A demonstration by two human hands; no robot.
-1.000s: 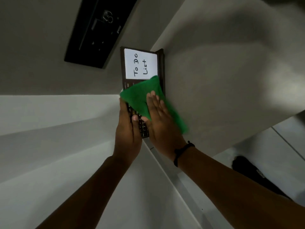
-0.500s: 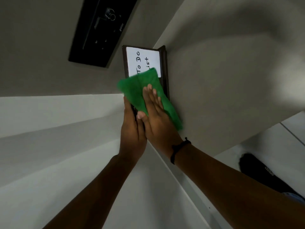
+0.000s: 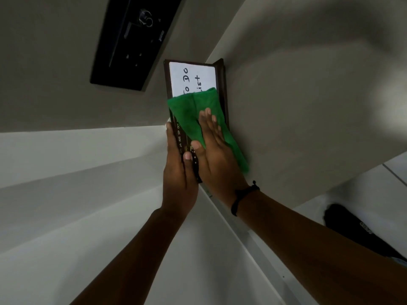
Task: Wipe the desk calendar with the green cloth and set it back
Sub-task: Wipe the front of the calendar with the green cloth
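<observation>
- The desk calendar [image 3: 193,78], a dark brown frame with a white panel lettered "To Do List", sits just above the middle of the view, its long axis running from 12 toward 6 o'clock.
- Its right edge lies against the grey desk surface [image 3: 308,106], which fills the 1 to 4 o'clock part of the view.
- A strip of month names (JUL, AUG, SEP, OCT) shows along the calendar's left border, just beside the left thumb.
- The left hand [image 3: 178,172] grips the calendar's near end from 7 o'clock, fingers wrapped behind the frame and thumb pressed on the front edge, so it is closed round the calendar.
- The right hand [image 3: 215,155] lies flat, fingers straight and together, pressing the green cloth [image 3: 189,115] onto the calendar's face.
- The cloth covers the lower half of the white panel, hiding the start of both written words, and trails past the hand toward 4 o'clock onto the desk.
- A dark cord bracelet [image 3: 242,194] circles the right wrist.
- At 11 o'clock from the calendar, well apart from it, a black rectangular panel [image 3: 132,40] is set in a grey surface; its small markings are too dim to read.
- A white surface [image 3: 77,194] spreads from 7 to 9 o'clock beneath the left forearm.
- At 4 o'clock, near the frame's edge, a black object [image 3: 352,230] lies on a pale floor; I cannot tell what it is.
- Both forearms enter from the bottom edge and hide the calendar's near end.
</observation>
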